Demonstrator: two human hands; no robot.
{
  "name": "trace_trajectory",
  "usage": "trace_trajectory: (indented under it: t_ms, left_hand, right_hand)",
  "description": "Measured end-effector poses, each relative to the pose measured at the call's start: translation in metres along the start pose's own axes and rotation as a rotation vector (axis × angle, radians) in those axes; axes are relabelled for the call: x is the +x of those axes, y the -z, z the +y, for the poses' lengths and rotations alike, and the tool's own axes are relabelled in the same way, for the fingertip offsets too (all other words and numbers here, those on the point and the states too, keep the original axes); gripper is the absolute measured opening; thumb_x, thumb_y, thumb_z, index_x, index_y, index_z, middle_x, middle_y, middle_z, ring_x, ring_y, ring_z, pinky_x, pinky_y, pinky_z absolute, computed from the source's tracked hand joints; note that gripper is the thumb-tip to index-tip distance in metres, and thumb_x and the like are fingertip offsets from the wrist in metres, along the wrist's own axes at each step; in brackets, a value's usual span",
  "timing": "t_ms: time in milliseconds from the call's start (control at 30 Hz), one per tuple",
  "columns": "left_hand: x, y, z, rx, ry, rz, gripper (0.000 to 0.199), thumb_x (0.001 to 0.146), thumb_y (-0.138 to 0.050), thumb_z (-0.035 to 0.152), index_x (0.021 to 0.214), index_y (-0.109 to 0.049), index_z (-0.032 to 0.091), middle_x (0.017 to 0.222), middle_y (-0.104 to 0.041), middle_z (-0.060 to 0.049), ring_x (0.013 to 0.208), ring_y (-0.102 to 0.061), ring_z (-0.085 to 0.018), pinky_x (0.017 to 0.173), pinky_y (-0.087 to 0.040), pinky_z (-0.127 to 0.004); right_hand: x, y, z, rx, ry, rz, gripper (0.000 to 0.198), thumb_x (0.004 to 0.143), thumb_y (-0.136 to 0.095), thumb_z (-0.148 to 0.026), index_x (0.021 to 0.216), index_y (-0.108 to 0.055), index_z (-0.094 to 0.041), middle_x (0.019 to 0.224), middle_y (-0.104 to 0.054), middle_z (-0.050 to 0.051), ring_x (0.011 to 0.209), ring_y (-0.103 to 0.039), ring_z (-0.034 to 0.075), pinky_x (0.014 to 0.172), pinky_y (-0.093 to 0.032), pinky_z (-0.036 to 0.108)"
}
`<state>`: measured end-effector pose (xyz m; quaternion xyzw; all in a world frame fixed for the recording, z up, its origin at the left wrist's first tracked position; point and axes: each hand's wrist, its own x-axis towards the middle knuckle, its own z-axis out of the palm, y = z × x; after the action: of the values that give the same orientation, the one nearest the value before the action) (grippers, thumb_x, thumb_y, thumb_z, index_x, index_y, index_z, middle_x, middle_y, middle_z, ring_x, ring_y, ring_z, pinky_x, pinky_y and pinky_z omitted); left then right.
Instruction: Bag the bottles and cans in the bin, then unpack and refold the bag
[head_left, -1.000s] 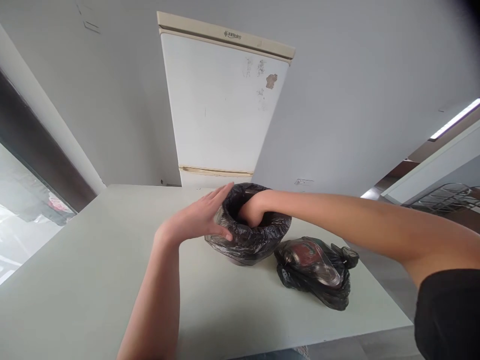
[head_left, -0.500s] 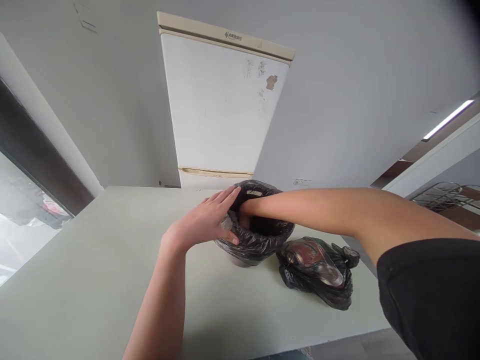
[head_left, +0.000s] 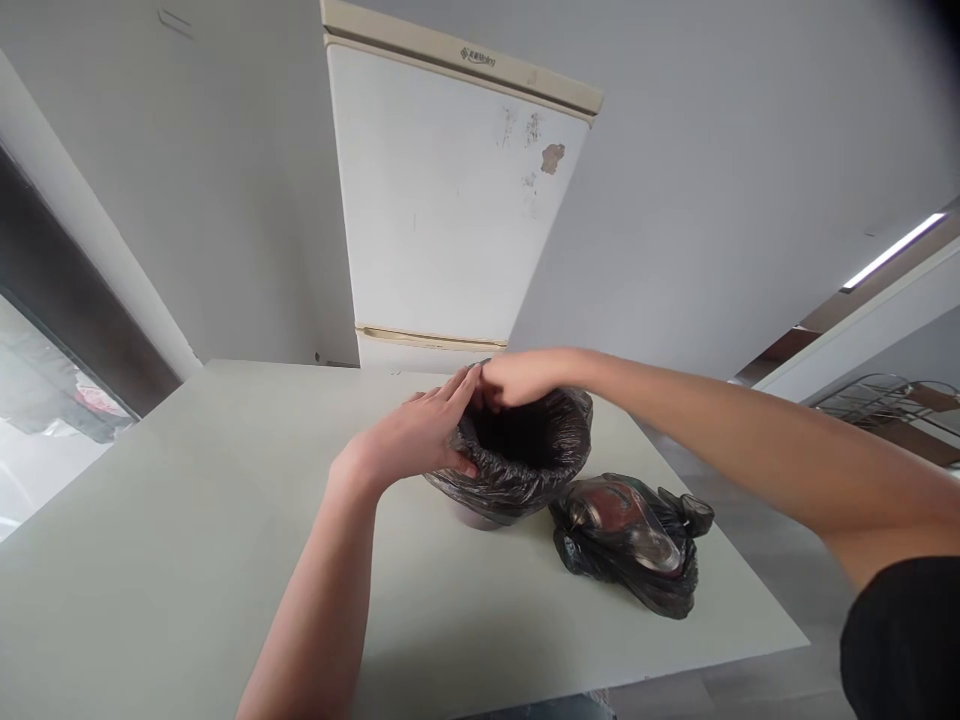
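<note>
A black garbage bag [head_left: 555, 440] lines a small trash bin [head_left: 480, 517] standing on the table, its edge folded down over the rim. My left hand [head_left: 416, 425] rests against the left side of the rim, fingers stretched out and thumb spread apart at the front. At the far side of the rim, my right hand [head_left: 517, 378] is closed, its curled fingers pinching the bag's edge; the fingertips are partly hidden inside. Beside the bin on the right lies a knotted black plastic bag [head_left: 630, 540] with reddish and silvery packaging showing through.
The pale green table [head_left: 225, 520] spreads under the bin. Behind it stands a white refrigerator [head_left: 450, 190] against a grey wall. A wire rack [head_left: 870, 400] is at the far right, and a dark-framed opening [head_left: 60, 270] lies at the left.
My right hand has come up out of the bin's inside to the far rim, so more of the bag's interior shows. My left hand stays on the rim.
</note>
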<state>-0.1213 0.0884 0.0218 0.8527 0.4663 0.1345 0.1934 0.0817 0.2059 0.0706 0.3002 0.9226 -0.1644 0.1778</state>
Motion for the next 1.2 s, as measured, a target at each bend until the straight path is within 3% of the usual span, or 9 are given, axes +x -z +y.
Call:
trace_trajectory:
  t_ms: [100, 167, 267, 500, 700, 800, 900, 1033, 1200]
  left_hand:
    - [0.0, 0.0, 0.0, -0.005, -0.009, 0.001, 0.118, 0.087, -0.074, 0.05, 0.175, 0.003, 0.032, 0.182, -0.005, -0.01, 0.161, -0.032, -0.043, 0.124, -0.035, -0.051]
    - [0.0, 0.0, 0.001, 0.0, -0.002, -0.009, 0.118, 0.087, -0.075, 0.049, 0.175, 0.002, 0.031, 0.182, -0.004, -0.01, 0.161, -0.032, -0.044, 0.124, -0.035, -0.052]
    - [0.0, 0.001, 0.003, 0.01, -0.003, -0.009, 0.115, 0.088, -0.074, 0.048, 0.174, 0.001, 0.033, 0.182, -0.006, -0.009, 0.161, -0.033, -0.043, 0.124, -0.035, -0.052]
    - [-0.001, -0.003, -0.001, 0.101, -0.015, 0.065, 0.101, 0.099, -0.064, 0.05, 0.174, 0.002, 0.035, 0.183, -0.009, -0.007, 0.166, -0.023, -0.037, 0.131, -0.027, -0.054]
    - [-0.02, 0.007, 0.014, 0.154, -0.111, 0.378, 0.083, 0.102, -0.062, 0.055, 0.172, -0.021, 0.036, 0.178, -0.03, -0.007, 0.162, -0.033, -0.036, 0.13, -0.035, -0.054]
    - [-0.029, 0.014, 0.031, 0.093, -0.237, 0.713, 0.04, 0.107, -0.051, 0.025, 0.145, -0.058, 0.034, 0.159, -0.057, -0.005, 0.137, -0.063, -0.027, 0.11, -0.056, -0.043]
    - [-0.035, 0.018, 0.038, -0.04, -0.469, 0.967, 0.036, 0.101, -0.04, 0.005, 0.095, -0.067, 0.028, 0.114, -0.077, -0.001, 0.086, -0.075, -0.016, 0.067, -0.061, -0.031]
    - [-0.054, 0.01, 0.03, -0.219, -0.78, 0.806, 0.029, 0.101, -0.048, 0.02, 0.078, -0.063, 0.03, 0.061, -0.063, -0.002, 0.049, -0.063, -0.018, 0.037, -0.045, -0.033]
    - [-0.117, -0.036, 0.017, -0.204, -0.622, 0.702, 0.015, 0.075, -0.071, 0.048, 0.088, -0.075, 0.054, 0.069, -0.069, -0.003, 0.061, -0.068, -0.032, 0.038, -0.051, -0.054]
  right_hand:
    - [-0.033, 0.007, 0.02, -0.018, -0.127, 0.388, 0.023, 0.089, -0.065, -0.023, 0.11, -0.075, -0.02, 0.112, -0.077, 0.009, 0.098, -0.071, 0.023, 0.083, -0.051, 0.03]
    - [-0.049, -0.005, 0.037, 0.021, -0.259, 0.499, 0.034, 0.093, -0.067, -0.035, 0.123, -0.071, -0.021, 0.126, -0.074, 0.012, 0.11, -0.069, 0.026, 0.088, -0.052, 0.033]
    - [-0.063, -0.032, 0.057, 0.157, -0.425, 0.414, 0.043, 0.095, -0.067, -0.046, 0.131, -0.069, -0.022, 0.127, -0.075, 0.011, 0.109, -0.071, 0.027, 0.087, -0.052, 0.032]
    - [-0.077, -0.044, 0.064, 0.179, -0.561, 0.419, 0.023, 0.097, -0.056, -0.035, 0.084, -0.068, -0.02, 0.082, -0.073, 0.003, 0.073, -0.065, 0.019, 0.067, -0.043, 0.029]
    - [-0.103, -0.039, 0.114, 0.24, -0.766, 0.566, 0.01, 0.087, -0.07, -0.028, 0.082, -0.072, -0.02, 0.084, -0.073, 0.005, 0.08, -0.065, 0.02, 0.071, -0.045, 0.027]
    - [-0.122, -0.046, 0.145, 0.318, -0.917, 0.636, 0.009, 0.087, -0.071, -0.025, 0.084, -0.074, -0.018, 0.081, -0.072, 0.006, 0.078, -0.065, 0.02, 0.07, -0.046, 0.027]
    - [-0.142, -0.055, 0.17, 0.381, -1.004, 0.664, 0.011, 0.087, -0.072, -0.025, 0.086, -0.076, -0.014, 0.081, -0.073, 0.008, 0.073, -0.066, 0.02, 0.068, -0.048, 0.028]
    - [-0.169, -0.069, 0.2, 0.563, -1.076, 0.691, 0.012, 0.086, -0.075, -0.024, 0.09, -0.078, -0.012, 0.083, -0.077, 0.011, 0.068, -0.069, 0.02, 0.068, -0.053, 0.03]
    - [-0.19, -0.087, 0.227, 0.701, -1.112, 0.739, 0.012, 0.089, -0.073, -0.02, 0.094, -0.079, -0.011, 0.085, -0.078, 0.013, 0.067, -0.069, 0.021, 0.071, -0.055, 0.033]
